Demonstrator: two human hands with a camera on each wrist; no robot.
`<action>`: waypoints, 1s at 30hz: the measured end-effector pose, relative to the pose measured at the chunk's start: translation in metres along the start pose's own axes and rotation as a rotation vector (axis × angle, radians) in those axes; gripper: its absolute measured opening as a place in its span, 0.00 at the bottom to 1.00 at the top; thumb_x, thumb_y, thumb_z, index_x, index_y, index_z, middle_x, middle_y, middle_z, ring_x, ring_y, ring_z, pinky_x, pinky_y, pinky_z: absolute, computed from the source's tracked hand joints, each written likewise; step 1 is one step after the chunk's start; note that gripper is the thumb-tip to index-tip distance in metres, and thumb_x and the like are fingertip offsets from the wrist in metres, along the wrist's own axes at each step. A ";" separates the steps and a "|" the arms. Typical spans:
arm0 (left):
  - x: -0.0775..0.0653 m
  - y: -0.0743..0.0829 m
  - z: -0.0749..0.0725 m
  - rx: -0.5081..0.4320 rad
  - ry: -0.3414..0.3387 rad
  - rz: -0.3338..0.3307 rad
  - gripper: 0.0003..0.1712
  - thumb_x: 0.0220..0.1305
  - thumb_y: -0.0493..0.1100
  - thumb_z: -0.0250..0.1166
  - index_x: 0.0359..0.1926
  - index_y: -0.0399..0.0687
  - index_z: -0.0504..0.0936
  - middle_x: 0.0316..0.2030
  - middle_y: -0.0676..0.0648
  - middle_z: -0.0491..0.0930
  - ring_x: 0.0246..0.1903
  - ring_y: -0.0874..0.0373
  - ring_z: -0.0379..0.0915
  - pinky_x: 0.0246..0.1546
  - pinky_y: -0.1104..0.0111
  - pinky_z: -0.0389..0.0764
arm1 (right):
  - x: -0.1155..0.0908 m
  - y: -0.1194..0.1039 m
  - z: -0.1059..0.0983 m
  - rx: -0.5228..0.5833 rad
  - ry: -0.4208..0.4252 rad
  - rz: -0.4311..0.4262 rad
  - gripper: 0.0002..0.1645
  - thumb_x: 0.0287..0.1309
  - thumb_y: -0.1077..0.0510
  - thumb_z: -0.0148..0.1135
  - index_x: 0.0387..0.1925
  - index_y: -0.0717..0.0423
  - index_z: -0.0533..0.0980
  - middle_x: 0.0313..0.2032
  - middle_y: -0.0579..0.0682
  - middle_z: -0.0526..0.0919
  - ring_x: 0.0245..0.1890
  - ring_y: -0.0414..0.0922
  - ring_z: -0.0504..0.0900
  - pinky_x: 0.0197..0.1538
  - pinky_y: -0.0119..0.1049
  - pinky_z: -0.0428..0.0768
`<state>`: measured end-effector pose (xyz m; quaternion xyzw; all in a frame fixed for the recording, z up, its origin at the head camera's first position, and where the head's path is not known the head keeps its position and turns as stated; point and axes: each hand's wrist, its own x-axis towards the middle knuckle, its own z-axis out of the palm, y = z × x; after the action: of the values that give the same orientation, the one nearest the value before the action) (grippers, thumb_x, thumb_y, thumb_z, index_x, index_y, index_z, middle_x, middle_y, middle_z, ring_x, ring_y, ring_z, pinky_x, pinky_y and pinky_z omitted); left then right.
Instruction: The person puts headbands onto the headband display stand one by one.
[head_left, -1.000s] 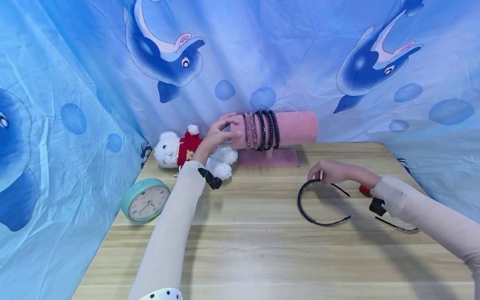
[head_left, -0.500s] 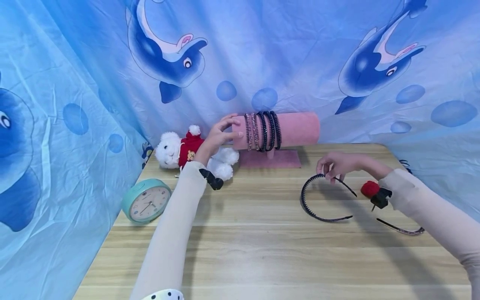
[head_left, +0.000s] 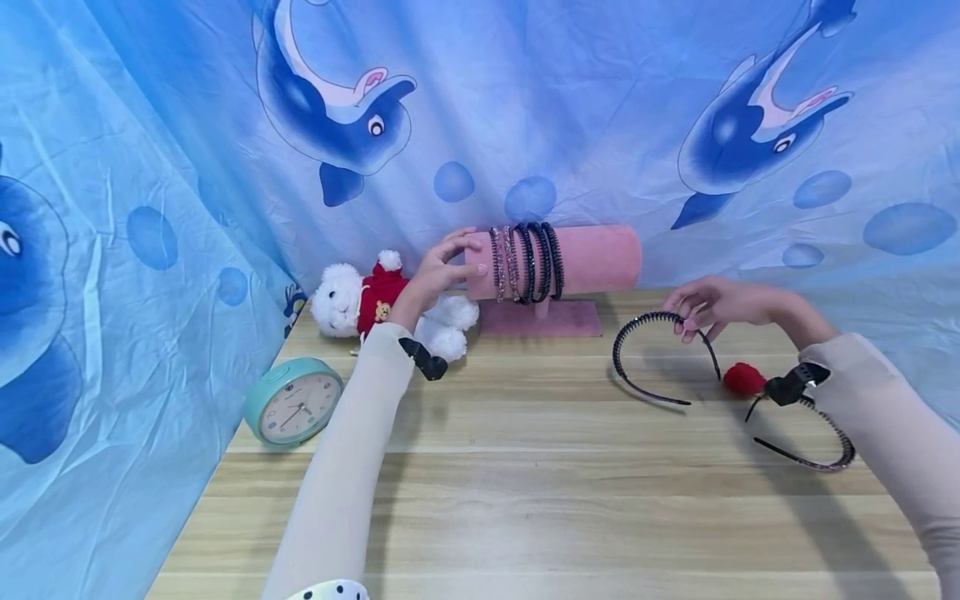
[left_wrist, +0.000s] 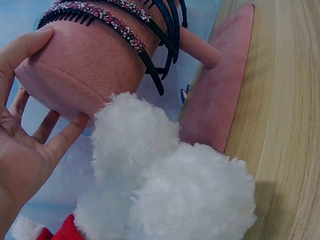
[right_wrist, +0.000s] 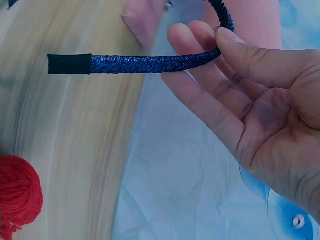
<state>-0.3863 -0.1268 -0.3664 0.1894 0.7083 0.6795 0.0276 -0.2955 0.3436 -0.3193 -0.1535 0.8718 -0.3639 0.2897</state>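
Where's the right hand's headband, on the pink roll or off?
Off: the right hand pinches the headband, clearly apart from the pink roll.

Teal clock (head_left: 296, 406) | red-clothed white plush toy (head_left: 378, 296), lying | red yarn ball (head_left: 743, 379) | blue dolphin curtain (head_left: 592, 108) behind

Left hand (head_left: 438, 273) grips the left end of the far pink stand (head_left: 600, 257), right hand (head_left: 723, 302) pinches a dark headband (head_left: 618, 354) at right, teal clock (head_left: 298, 407) over left
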 end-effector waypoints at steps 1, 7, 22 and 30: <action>0.000 0.000 -0.001 0.004 0.000 0.004 0.17 0.59 0.32 0.72 0.46 0.54 0.83 0.75 0.58 0.63 0.74 0.51 0.60 0.61 0.54 0.82 | -0.002 0.002 -0.002 0.007 0.015 -0.012 0.28 0.66 0.72 0.55 0.67 0.69 0.65 0.45 0.56 0.86 0.44 0.50 0.88 0.45 0.47 0.90; 0.001 -0.001 -0.003 0.007 0.006 0.012 0.17 0.58 0.32 0.72 0.45 0.57 0.84 0.74 0.59 0.64 0.74 0.51 0.60 0.61 0.53 0.83 | -0.011 0.008 -0.008 0.040 0.124 -0.048 0.33 0.67 0.69 0.58 0.70 0.71 0.61 0.44 0.51 0.87 0.44 0.46 0.89 0.46 0.44 0.90; -0.001 -0.002 -0.002 0.023 0.020 -0.002 0.17 0.58 0.33 0.73 0.44 0.58 0.84 0.73 0.61 0.65 0.73 0.53 0.60 0.60 0.53 0.83 | -0.023 0.030 -0.009 0.221 0.394 -0.131 0.24 0.66 0.68 0.62 0.63 0.60 0.74 0.41 0.47 0.90 0.42 0.39 0.90 0.48 0.38 0.90; -0.002 -0.002 -0.001 0.028 0.014 -0.003 0.17 0.58 0.34 0.74 0.44 0.58 0.84 0.73 0.61 0.65 0.74 0.52 0.60 0.62 0.53 0.82 | -0.024 0.043 -0.008 0.325 0.460 -0.122 0.23 0.66 0.69 0.62 0.53 0.39 0.80 0.39 0.43 0.90 0.42 0.38 0.90 0.48 0.36 0.89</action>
<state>-0.3855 -0.1284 -0.3686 0.1840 0.7183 0.6706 0.0211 -0.2840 0.3889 -0.3368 -0.0704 0.8340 -0.5409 0.0826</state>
